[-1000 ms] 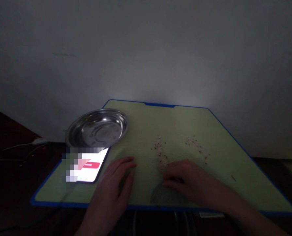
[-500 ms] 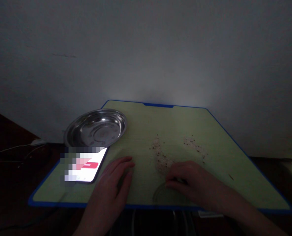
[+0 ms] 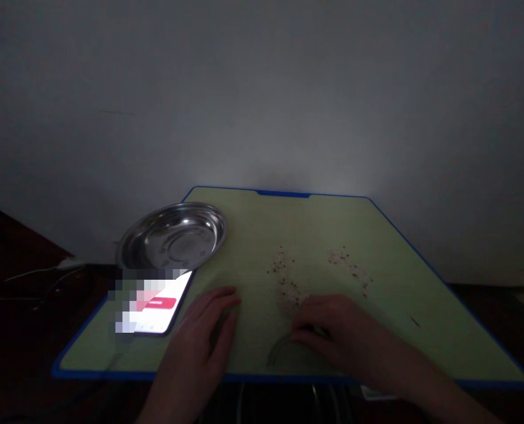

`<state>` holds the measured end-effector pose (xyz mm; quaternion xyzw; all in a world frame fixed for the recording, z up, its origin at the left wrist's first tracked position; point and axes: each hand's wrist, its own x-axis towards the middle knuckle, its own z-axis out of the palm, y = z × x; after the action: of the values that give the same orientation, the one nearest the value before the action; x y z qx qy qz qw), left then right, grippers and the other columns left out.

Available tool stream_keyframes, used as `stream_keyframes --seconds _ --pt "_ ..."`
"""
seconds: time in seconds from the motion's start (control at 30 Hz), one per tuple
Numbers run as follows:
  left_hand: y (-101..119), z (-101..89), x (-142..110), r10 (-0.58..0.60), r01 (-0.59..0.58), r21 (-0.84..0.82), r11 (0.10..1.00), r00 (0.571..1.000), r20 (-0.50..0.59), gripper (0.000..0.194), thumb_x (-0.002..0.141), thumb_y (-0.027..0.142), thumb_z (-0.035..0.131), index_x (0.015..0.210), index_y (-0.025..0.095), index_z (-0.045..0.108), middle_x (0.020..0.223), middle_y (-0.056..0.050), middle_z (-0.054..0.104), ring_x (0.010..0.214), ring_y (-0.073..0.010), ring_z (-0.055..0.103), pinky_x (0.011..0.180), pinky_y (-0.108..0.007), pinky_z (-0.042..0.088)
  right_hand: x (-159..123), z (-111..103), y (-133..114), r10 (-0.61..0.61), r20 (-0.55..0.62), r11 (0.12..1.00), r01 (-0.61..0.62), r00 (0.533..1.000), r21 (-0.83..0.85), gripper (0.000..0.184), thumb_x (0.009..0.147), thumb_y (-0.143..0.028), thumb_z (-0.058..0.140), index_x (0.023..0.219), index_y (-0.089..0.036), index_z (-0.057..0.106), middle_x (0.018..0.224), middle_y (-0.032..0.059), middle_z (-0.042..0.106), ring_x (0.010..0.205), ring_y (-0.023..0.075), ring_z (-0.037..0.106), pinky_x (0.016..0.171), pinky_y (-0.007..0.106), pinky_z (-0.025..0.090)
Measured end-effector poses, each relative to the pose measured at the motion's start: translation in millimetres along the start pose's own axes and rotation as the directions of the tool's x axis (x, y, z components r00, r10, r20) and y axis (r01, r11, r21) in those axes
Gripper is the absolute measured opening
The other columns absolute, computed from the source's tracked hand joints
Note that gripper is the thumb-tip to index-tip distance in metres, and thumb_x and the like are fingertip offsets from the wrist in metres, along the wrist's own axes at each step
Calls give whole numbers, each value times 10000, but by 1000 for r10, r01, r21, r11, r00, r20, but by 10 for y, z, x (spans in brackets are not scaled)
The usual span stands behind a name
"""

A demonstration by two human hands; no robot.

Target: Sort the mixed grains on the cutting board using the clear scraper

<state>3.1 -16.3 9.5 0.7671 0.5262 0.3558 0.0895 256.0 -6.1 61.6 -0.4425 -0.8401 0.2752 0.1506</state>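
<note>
My left hand [image 3: 204, 333] lies flat on a pale green board with a blue edge [image 3: 253, 235], fingers stretched out and together, holding nothing. My right hand [image 3: 332, 330] rests on the board near its front edge, fingers curled down over a faint round transparent thing [image 3: 279, 353] whose nature I cannot make out in the dim light. Just beyond the right hand's fingertips lies a small heap of pale grains with dark specks [image 3: 286, 285]. A second thin scatter of grains [image 3: 350, 268] lies further right.
A shallow steel dish [image 3: 173, 235] sits at the board's left edge. A lit phone [image 3: 153, 303] lies in front of it, beside my left hand. A grey wall rises behind the board. Cables [image 3: 32, 277] lie on the dark surface at the left.
The view has tipped slightly, so everything sits a little lower in the frame. My right hand has shifted a little over the round thing. The left hand has stayed flat.
</note>
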Motion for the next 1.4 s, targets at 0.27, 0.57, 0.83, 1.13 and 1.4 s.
stream_keyframes --seconds 0.27,0.57,0.83,1.13,1.4 --pt "7 9 20 -12 12 0 1000 1000 17 208 956 356 481 1106 305 616 1195 -36 694 1092 -238 672 893 -487 584 -20 33 -3 -10 8 999 9 1000 46 117 889 -189 665 785 -188 717 742 -3 703 676 119 622 630 230 406" --pt "-18 -26 18 -21 20 2 1000 1000 17 236 943 396 487 1094 298 640 1171 -24 713 1063 -242 692 889 -450 588 -289 -414 180 123 -158 992 -118 980 42 217 952 -284 512 821 -212 671 721 6 652 655 146 580 602 262 423" --pt "-73 -8 16 -1 2 63 998 1000 -7 255 929 433 493 1099 327 650 1159 -4 735 1017 -246 725 848 -432 616 -741 -585 462 302 -107 953 -302 947 12 165 944 -312 544 852 -235 658 772 6 665 681 162 595 618 276 442" --pt "-128 -27 13 43 -39 85 996 998 -45 233 919 413 510 1074 331 663 1141 1 751 999 -240 739 816 -412 631 -320 -231 334 195 -68 980 -192 978 41 137 889 -130 608 891 -199 725 854 20 715 794 162 640 725 274 450" --pt "-279 36 -55 9 -8 85 996 1000 -12 267 937 410 476 1147 351 630 1230 -6 713 1093 -259 700 885 -439 604 341 -234 385 115 -125 992 -120 986 -39 88 814 -129 665 817 -161 747 745 28 709 661 141 607 598 238 387"
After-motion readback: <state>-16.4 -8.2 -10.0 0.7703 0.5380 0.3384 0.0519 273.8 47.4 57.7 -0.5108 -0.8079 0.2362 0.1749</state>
